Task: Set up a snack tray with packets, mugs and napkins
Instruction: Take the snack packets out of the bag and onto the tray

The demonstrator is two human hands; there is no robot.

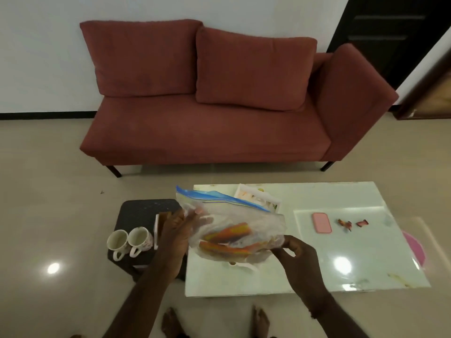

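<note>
A clear zip bag (pixel 234 215) with a blue seal holds several orange snack packets (pixel 229 236). Both hands keep it in the air over the left part of the glass table (pixel 353 252). My left hand (pixel 175 230) grips the bag's left side, near its opening. My right hand (pixel 292 250) pinches the bag's lower right corner. A white tray (pixel 258 197) lies on the table behind the bag, mostly hidden by it. Two white mugs (pixel 129 241) stand side by side on a small dark stool (pixel 144 211) to the left, next to a white napkin stack (pixel 156 230).
A pink phone (pixel 321 222) and two torn wrapper scraps (pixel 351 223) lie on the table's right half. A pink round object (pixel 415 250) shows under the glass at right. A red sofa (pixel 219 132) stands across the floor. My bare feet (pixel 214 320) are below the table edge.
</note>
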